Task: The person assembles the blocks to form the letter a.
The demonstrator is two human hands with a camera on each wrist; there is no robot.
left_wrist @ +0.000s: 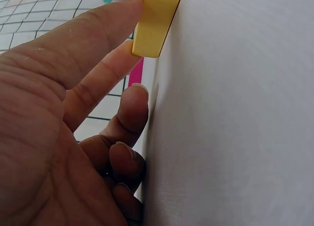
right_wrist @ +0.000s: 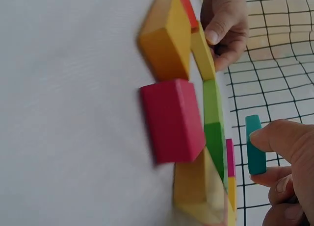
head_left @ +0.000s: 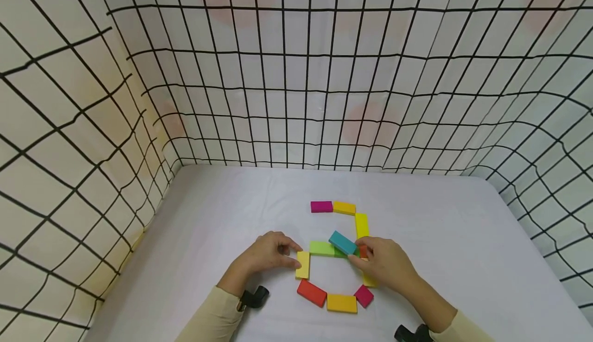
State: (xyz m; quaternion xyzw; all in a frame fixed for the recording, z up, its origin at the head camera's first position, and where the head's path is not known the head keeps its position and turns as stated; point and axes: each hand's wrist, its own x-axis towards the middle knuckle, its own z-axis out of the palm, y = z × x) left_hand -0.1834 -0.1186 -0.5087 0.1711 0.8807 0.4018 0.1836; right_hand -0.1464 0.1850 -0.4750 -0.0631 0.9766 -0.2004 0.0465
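Note:
Between thumb and forefinger, my left hand [head_left: 268,253] pinches a pale yellow block [head_left: 303,266] at the left end of a light green block [head_left: 321,248]. A teal block [head_left: 343,242] is pinched by my right hand [head_left: 389,262]; the right wrist view shows this teal block [right_wrist: 255,145] held up off the table. Below it lies a dark green block [head_left: 340,254], partly hidden. Under the right hand, an orange-red block [head_left: 363,251] and a yellow block [head_left: 369,279] are partly covered. A red block [head_left: 312,293] touches the pale yellow one's lower end.
An orange-yellow block [head_left: 342,303] and a magenta block [head_left: 364,296] continue the loop nearest me. Farther off lie a bright yellow block [head_left: 362,223], another yellow block [head_left: 344,208] and a second magenta block [head_left: 321,206]. Black netting [head_left: 296,89] surrounds the white table [head_left: 222,203] at back and sides.

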